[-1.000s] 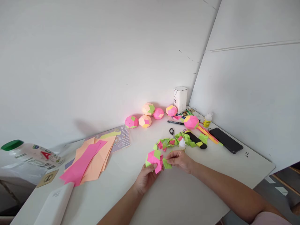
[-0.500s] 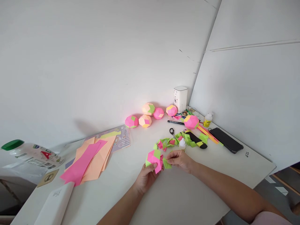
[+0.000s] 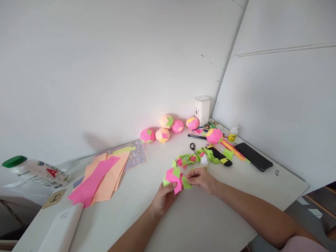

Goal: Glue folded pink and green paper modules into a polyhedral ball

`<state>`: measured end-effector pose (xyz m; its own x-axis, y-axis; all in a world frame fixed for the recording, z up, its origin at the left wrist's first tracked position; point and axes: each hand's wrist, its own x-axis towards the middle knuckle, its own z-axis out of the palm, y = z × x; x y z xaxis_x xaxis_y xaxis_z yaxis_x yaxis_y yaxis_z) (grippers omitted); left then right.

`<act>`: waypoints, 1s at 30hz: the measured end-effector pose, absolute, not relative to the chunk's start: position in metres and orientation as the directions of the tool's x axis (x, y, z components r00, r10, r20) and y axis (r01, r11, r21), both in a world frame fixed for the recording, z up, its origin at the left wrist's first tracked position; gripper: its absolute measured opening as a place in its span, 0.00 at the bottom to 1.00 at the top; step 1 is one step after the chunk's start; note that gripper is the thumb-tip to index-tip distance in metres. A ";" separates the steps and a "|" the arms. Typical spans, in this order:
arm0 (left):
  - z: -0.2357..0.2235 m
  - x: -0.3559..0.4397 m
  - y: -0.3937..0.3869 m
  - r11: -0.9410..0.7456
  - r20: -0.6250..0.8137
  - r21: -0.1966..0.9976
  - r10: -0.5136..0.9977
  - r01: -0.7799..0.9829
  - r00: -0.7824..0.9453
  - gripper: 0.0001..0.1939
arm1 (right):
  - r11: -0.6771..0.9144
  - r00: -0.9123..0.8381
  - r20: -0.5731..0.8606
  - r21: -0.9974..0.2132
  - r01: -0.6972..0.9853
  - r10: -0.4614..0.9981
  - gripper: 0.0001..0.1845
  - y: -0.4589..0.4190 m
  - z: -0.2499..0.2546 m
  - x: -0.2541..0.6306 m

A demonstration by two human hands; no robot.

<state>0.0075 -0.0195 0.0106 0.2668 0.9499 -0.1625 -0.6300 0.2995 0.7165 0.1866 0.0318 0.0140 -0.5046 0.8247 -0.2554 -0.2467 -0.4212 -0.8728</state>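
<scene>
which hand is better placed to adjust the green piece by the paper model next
Likely the right hand: it pinches the green piece, while the left hand is busy holding the paper model.

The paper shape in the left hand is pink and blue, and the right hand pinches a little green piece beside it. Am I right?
Not quite: the paper shape in the left hand is pink and green, not pink and blue, as the head view shows. The right hand does pinch a little green piece beside it.
</scene>
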 end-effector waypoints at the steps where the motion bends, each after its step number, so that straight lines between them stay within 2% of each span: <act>1: 0.012 0.008 -0.020 0.296 -0.162 0.717 0.951 -0.631 0.262 0.12 | -0.422 -0.501 -0.258 -0.873 -0.245 0.826 0.13 0.031 0.014 0.186; 5: 0.014 0.010 -0.021 0.296 -0.175 0.713 0.953 -0.635 0.246 0.21 | -0.419 -0.493 -0.264 -0.877 -0.235 0.829 0.13 0.030 0.016 0.186; 9: 0.012 0.010 -0.021 0.292 -0.166 0.709 0.954 -0.642 0.250 0.24 | -0.419 -0.484 -0.275 -0.881 -0.218 0.831 0.13 0.028 0.019 0.185; 18: 0.014 0.012 -0.022 0.286 -0.183 0.718 0.957 -0.635 0.225 0.22 | -0.379 -0.449 -0.260 -0.904 -0.199 0.855 0.11 0.024 0.023 0.184; 30: 0.013 0.013 -0.022 0.248 -0.164 0.753 0.968 -0.610 0.191 0.18 | -0.356 -0.417 -0.252 -0.914 -0.193 0.873 0.13 0.022 0.021 0.182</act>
